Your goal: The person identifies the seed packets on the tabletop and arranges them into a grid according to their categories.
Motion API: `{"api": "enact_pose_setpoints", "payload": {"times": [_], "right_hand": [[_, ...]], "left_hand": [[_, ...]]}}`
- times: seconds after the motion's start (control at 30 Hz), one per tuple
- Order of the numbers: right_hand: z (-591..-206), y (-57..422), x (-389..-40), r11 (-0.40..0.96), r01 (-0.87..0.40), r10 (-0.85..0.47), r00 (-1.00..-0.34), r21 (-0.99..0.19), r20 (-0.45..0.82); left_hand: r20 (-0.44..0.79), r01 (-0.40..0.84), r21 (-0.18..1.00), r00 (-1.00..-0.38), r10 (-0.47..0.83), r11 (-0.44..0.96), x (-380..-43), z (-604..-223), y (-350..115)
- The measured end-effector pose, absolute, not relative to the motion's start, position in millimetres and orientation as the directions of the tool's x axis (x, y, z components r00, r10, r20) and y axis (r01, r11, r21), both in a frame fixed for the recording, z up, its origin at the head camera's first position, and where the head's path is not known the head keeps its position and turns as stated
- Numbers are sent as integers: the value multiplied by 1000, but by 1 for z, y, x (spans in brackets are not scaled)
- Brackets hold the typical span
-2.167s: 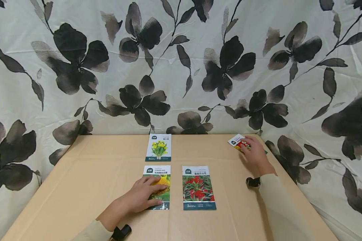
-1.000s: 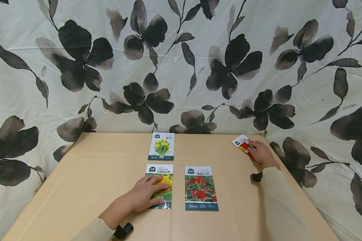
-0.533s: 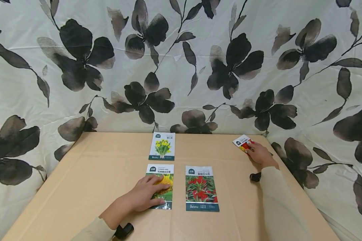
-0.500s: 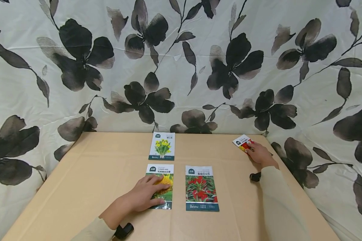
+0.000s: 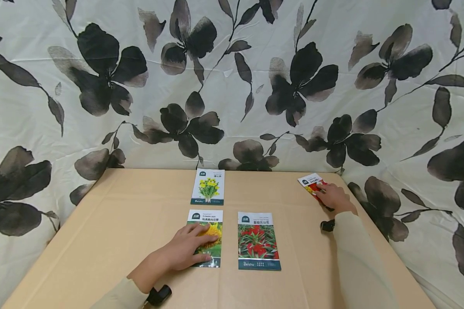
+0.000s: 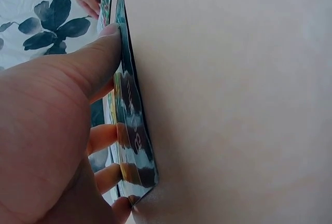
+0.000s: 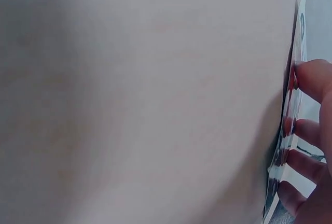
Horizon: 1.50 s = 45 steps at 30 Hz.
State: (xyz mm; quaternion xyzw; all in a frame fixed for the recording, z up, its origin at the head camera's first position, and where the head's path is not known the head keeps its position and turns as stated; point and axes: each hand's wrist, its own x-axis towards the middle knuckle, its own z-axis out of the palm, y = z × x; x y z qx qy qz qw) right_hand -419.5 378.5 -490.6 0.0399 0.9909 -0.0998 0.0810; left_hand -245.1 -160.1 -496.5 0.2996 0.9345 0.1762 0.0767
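In the head view my left hand (image 5: 181,249) rests with spread fingers on a seed packet with a yellow sunflower-like bloom (image 5: 215,238), covering its left part. The left wrist view shows the thumb and fingertips touching the packet's glossy face (image 6: 136,130). At the table's far right corner my right hand (image 5: 335,199) lies over a red-and-white seed packet (image 5: 309,181), turned at an angle and partly hidden. In the right wrist view, thumb and fingertips touch the face of this packet (image 7: 290,115). Two more packets lie untouched: red flowers (image 5: 258,242) and yellow flowers (image 5: 208,187).
The packets lie on a tan tabletop (image 5: 131,214). Behind it and to its right hangs a white curtain with dark printed flowers (image 5: 236,98). The yellow-flower packet sits at the table's back edge. Dark devices (image 5: 159,295) are on both wrists.
The right hand has brought the red-and-white packet down flatter on the table at the far right corner, and its fingers now lie on it. The left hand stays put; the head view has shifted slightly.
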Motion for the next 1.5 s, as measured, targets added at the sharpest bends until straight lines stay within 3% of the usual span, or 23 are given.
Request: {"api": "enact_pose_setpoints", "payload": {"times": [0.37, 1.0, 1.3, 1.5], "right_hand": [[-479, 365, -412, 983, 93, 62, -980, -157, -190], [-488, 344, -418, 993, 89, 81, -991, -74, -104], [-491, 341, -420, 985, 66, 52, -995, -161, -90], [-491, 339, -421, 987, 54, 35, -992, -149, -123]], "left_hand": [[-45, 532, 371, -808, 587, 761, -245, -494, -160], [-26, 536, 374, -810, 586, 757, -247, -499, -159], [-37, 536, 364, -809, 587, 762, -248, -502, -158], [-33, 534, 376, -809, 587, 757, -246, -497, -158]]}}
